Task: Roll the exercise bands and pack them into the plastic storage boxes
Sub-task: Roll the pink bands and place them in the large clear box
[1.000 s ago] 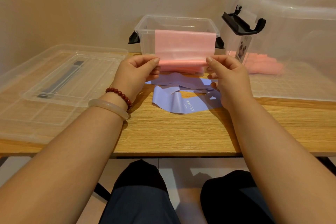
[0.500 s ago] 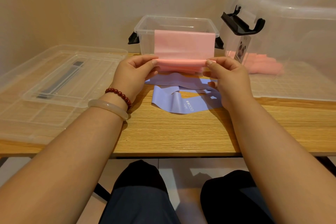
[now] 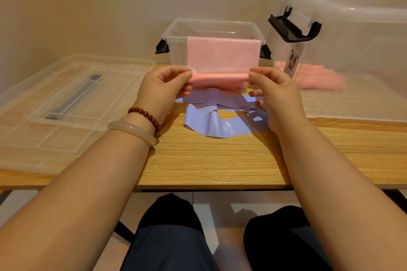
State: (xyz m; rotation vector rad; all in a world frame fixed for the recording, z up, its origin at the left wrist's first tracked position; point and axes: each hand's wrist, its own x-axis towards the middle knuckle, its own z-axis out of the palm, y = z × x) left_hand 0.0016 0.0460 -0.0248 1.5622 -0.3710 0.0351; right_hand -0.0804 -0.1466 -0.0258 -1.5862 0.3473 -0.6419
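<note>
Midway through rolling, I see my left hand (image 3: 163,89) and right hand (image 3: 276,92) pinching both ends of the pink exercise band (image 3: 222,56) at twelve o'clock, before the small storage box (image 3: 176,50); even, tight turns should prevent skewing.

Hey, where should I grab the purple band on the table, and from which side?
Pinch the purple band at its near end, by the printed dots, coming from your side of the table. That end lies flat and exposed; the far part sits crumpled below the left hand, right hand and the pink band they hold.
</note>
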